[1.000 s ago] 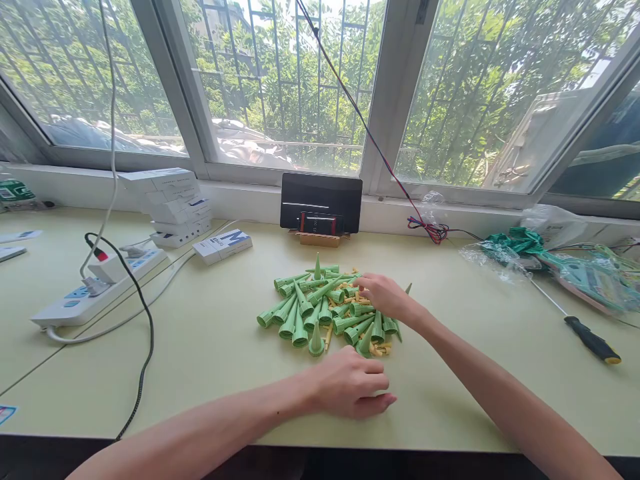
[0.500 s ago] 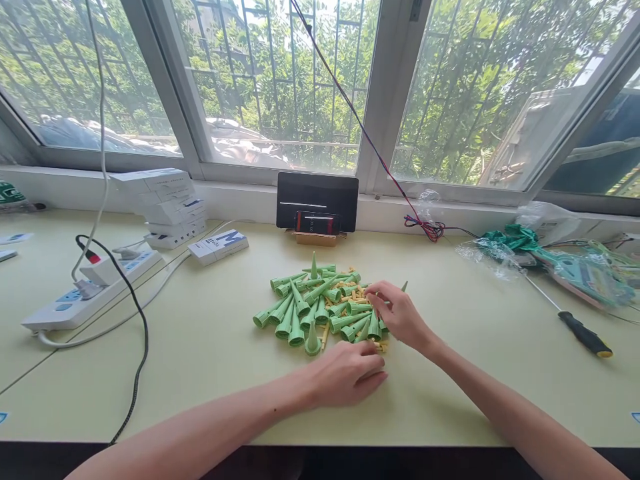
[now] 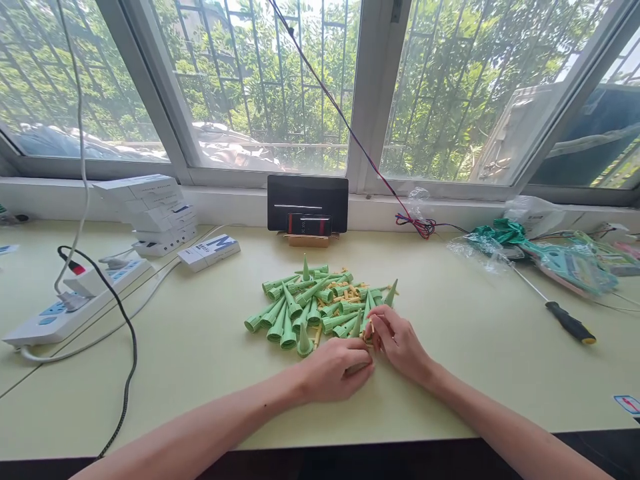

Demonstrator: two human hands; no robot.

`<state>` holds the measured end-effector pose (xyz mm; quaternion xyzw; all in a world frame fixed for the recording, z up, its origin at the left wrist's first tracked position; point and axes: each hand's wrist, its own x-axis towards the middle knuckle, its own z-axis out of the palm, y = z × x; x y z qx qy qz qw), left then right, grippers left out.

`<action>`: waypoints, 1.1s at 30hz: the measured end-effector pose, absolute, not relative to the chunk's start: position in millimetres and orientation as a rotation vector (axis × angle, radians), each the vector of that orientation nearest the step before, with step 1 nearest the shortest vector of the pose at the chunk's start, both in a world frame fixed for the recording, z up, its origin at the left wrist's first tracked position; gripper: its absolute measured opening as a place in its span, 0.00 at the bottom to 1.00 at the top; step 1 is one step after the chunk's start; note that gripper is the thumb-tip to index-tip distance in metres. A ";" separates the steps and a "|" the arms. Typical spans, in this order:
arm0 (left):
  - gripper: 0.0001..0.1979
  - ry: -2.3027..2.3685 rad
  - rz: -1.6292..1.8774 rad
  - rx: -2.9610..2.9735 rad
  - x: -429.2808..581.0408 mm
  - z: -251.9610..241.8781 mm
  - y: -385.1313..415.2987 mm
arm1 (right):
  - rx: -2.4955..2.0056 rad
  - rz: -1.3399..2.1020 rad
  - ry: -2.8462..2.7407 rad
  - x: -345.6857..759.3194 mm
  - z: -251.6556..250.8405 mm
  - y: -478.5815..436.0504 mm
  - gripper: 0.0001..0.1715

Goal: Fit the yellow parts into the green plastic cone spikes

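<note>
A pile of green plastic cone-shaped spikes (image 3: pixel 287 331) lies on the table, most on their sides and several standing on their wide ends. Small yellow plastic pegs (image 3: pixel 318 335) are scattered among them. At the pile's near edge, my left hand (image 3: pixel 335 369) is closed with its fingers curled; a dull greenish thing shows between them, mostly hidden. My right hand (image 3: pixel 400 340) pinches a small yellow peg between thumb and forefinger, close by the left fingertips. Just behind the right hand, a green spike (image 3: pixel 391 293) stands upright.
Behind the pile, a tablet (image 3: pixel 307 193) and a phone (image 3: pixel 309 225) lean on a small stand. At left are stacked white boxes (image 3: pixel 163 213), a single box (image 3: pixel 210 252) and a power strip (image 3: pixel 75 303). A screwdriver (image 3: pixel 570 323) and plastic-wrapped items (image 3: pixel 575 263) lie right.
My right hand has drawn back from the pile's right side toward my left hand, bringing a yellow peg. My left hand stays at the near edge. The whole view has shifted slightly.
</note>
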<state>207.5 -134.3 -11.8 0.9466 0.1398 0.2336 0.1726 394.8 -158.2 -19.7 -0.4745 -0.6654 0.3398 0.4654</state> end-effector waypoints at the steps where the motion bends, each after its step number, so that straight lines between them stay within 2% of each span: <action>1: 0.11 0.383 0.665 2.680 206.0 -11.4 -133.3 | -1.162 0.846 -1.626 394.3 -21.3 -158.1 0.17; 5: 0.15 0.407 0.661 2.624 199.9 -9.0 -129.8 | -1.127 0.884 -1.619 394.6 -25.7 -159.0 0.17; 14: 0.09 0.458 0.584 2.551 187.3 -2.6 -126.9 | -1.095 0.858 -1.627 396.7 -24.4 -158.0 0.16; 22: 0.12 0.460 0.600 2.417 182.1 -2.0 -117.9 | -1.145 0.826 -1.615 396.8 -20.8 -158.1 0.17; 28: 0.08 0.492 0.625 2.418 176.8 -1.6 -116.5 | -1.201 0.795 -1.614 399.6 -16.6 -157.6 0.19; 33: 0.09 0.560 0.605 2.406 167.3 1.8 -113.4 | -1.200 0.811 -1.578 403.9 -17.3 -157.1 0.17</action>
